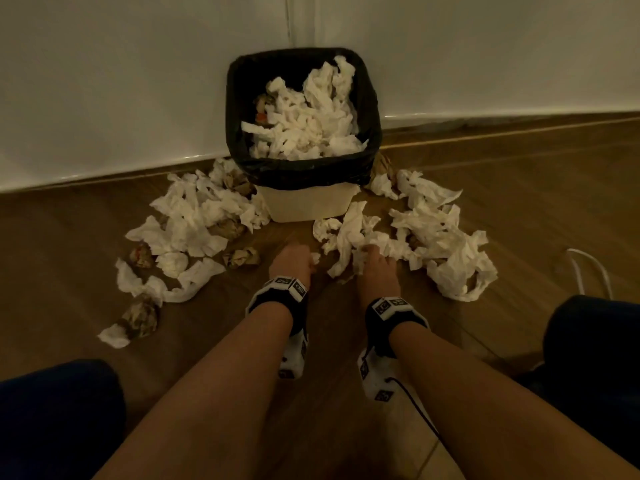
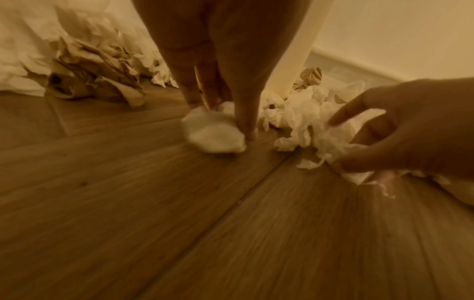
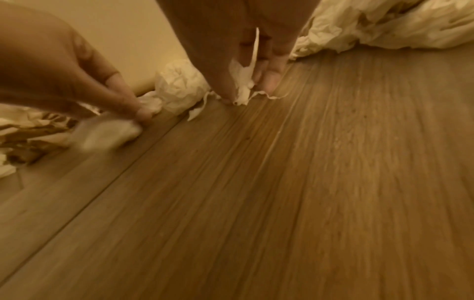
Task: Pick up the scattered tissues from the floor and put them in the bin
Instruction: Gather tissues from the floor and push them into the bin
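Crouching before bin [image 1: 304, 199], we work both hands low. Left hand [image 1: 294, 259] pinches small tissue wad [image 2: 214, 134] against floor [image 1: 519, 209]; right hand [image 1: 375, 268] clutches crumpled tissue [image 2: 320, 130] from right heap. Bin close ahead, so drop is short. Tissues [image 1: 194, 216] flank bin both sides.

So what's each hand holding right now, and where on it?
The left hand pinches a small tissue wad at its top edge, on the floor. The right hand grips a crumpled tissue strip at its near end, threaded between the fingers.
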Demonstrator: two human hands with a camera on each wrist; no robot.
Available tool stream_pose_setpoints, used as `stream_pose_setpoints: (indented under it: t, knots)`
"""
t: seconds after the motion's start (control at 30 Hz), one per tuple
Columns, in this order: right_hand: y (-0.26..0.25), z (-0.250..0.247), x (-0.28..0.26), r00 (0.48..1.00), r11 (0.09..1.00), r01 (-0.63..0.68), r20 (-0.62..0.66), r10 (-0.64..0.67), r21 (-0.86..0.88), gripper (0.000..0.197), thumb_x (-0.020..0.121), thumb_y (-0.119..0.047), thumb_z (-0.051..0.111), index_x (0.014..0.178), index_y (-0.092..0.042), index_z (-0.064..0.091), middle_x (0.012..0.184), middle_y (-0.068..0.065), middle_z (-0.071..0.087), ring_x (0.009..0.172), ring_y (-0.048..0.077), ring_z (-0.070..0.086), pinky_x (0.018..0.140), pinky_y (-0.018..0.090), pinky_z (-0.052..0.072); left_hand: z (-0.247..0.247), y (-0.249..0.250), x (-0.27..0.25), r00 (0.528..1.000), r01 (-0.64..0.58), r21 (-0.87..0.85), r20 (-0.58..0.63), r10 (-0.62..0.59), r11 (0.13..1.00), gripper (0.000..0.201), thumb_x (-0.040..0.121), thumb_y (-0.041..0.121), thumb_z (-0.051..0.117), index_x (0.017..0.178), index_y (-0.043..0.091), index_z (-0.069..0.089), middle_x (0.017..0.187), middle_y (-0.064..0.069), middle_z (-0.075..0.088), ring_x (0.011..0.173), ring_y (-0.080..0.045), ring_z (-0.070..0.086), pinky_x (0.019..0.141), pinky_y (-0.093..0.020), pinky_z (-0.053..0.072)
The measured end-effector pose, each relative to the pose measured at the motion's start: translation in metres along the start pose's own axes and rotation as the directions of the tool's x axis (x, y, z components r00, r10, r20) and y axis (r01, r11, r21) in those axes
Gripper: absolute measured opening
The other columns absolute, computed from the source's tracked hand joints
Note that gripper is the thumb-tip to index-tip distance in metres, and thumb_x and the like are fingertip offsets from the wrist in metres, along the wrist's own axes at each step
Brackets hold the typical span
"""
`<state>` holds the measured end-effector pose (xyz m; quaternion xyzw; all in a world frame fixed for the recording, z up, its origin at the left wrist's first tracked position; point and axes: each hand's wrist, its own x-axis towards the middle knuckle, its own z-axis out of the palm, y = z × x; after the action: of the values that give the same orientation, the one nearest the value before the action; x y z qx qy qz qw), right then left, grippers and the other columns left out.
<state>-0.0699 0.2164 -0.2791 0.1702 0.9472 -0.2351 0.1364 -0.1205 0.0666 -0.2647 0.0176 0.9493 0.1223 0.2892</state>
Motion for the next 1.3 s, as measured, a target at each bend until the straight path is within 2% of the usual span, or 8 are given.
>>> stream_pose_setpoints:
  t: [0.17, 0.27, 0.4, 0.53, 0.77, 0.97, 1.13, 1.3]
  knots:
    - [0.002, 0.002, 0.002, 0.998, 0.998, 0.045, 0.048, -0.047, 0.047, 0.054, 0.097, -0.008, 0.035, 0.146, -0.027, 0.025, 0.14, 0.017, 0.036, 0.13, 0.034, 0.033, 0.108, 0.039, 0.029, 0.018, -0.018, -0.009, 0.975, -0.159, -0.213, -0.19, 0.119, 0.964, 0.044, 0.087, 0.007, 0.057, 0.126, 0.02, 0.044, 0.134, -0.013, 0.031, 0.099, -0.032, 0.056, 0.075, -0.033, 0.045]
    - [0.003, 0.003, 0.002, 1.0, 1.0, 0.023, 0.012, -0.023, 0.012, 0.057, 0.096, -0.012, 0.044, 0.145, -0.034, 0.025, 0.143, 0.018, 0.023, 0.126, 0.039, 0.032, 0.104, 0.041, 0.035, 0.028, -0.024, -0.013, 0.955, -0.202, -0.196, -0.259, 0.149, 0.959, 0.038, 0.094, 0.038, 0.045, 0.131, 0.034, 0.04, 0.136, -0.007, 0.027, 0.113, -0.024, 0.044, 0.088, -0.036, 0.044]
    - [0.006, 0.0, 0.0, 0.995, 0.985, -0.005, -0.098, -0.012, -0.174, 0.079, 0.084, -0.03, 0.063, 0.146, -0.041, 0.016, 0.153, 0.01, 0.012, 0.133, 0.04, 0.023, 0.105, 0.047, 0.032, 0.038, -0.03, -0.018, 0.966, -0.193, 0.11, -0.156, 0.209, 0.975, 0.071, 0.075, 0.073, 0.048, 0.135, 0.039, 0.032, 0.144, 0.001, 0.018, 0.13, -0.026, 0.023, 0.105, -0.046, 0.031]
    - [0.016, -0.003, 0.006, 0.994, 0.971, 0.099, 0.071, -0.086, -0.218, 0.085, 0.084, -0.036, 0.062, 0.146, -0.045, 0.004, 0.158, -0.002, -0.006, 0.143, 0.042, 0.002, 0.113, 0.053, 0.02, 0.041, -0.033, -0.019, 0.963, -0.195, 0.122, -0.166, 0.214, 0.973, 0.054, 0.088, 0.041, 0.056, 0.137, 0.025, 0.039, 0.146, -0.006, 0.025, 0.131, -0.029, 0.026, 0.103, -0.04, 0.034]
    - [0.013, -0.005, 0.01, 0.98, 0.97, 0.168, 0.139, -0.145, -0.174, 0.045, 0.091, -0.006, 0.044, 0.135, -0.017, 0.048, 0.145, 0.007, 0.036, 0.127, 0.036, 0.032, 0.107, 0.04, 0.032, 0.032, -0.027, -0.02, 0.986, -0.16, -0.035, -0.045, 0.159, 0.986, 0.041, 0.093, 0.002, 0.043, 0.133, 0.011, 0.039, 0.138, -0.015, 0.031, 0.114, -0.031, 0.048, 0.094, -0.037, 0.045]
    - [0.009, -0.009, 0.009, 0.989, 0.988, -0.077, 0.132, 0.059, 0.133, 0.044, 0.09, 0.001, 0.044, 0.132, -0.01, 0.051, 0.134, 0.019, 0.048, 0.121, 0.036, 0.048, 0.102, 0.038, 0.04, 0.025, -0.024, -0.021, 0.981, -0.147, -0.133, -0.147, 0.127, 0.98, 0.022, 0.095, 0.013, 0.038, 0.114, 0.009, 0.049, 0.126, -0.014, 0.041, 0.094, -0.032, 0.053, 0.073, -0.033, 0.04]
    - [0.008, -0.026, 0.012, 0.903, 0.813, -0.423, 0.263, 0.341, 0.4, 0.038, 0.094, -0.003, 0.044, 0.131, -0.003, 0.05, 0.136, 0.018, 0.049, 0.123, 0.031, 0.049, 0.095, 0.032, 0.042, 0.013, -0.026, -0.023, 0.976, -0.15, 0.003, -0.16, 0.148, 0.989, 0.045, 0.096, 0.05, 0.03, 0.097, 0.014, 0.056, 0.108, -0.008, 0.053, 0.091, -0.025, 0.055, 0.072, -0.033, 0.042]
    - [-0.002, -0.05, 0.002, 0.863, 0.528, -0.504, 0.391, 0.319, 0.683, 0.051, 0.092, -0.043, 0.047, 0.133, -0.015, 0.047, 0.126, 0.008, 0.054, 0.12, 0.033, 0.05, 0.102, 0.043, 0.042, -0.006, -0.026, -0.033, 0.979, -0.072, -0.096, -0.197, 0.052, 0.993, 0.024, 0.098, 0.032, 0.034, 0.113, 0.017, 0.046, 0.094, -0.014, 0.062, 0.083, -0.033, 0.06, 0.063, -0.033, 0.039]
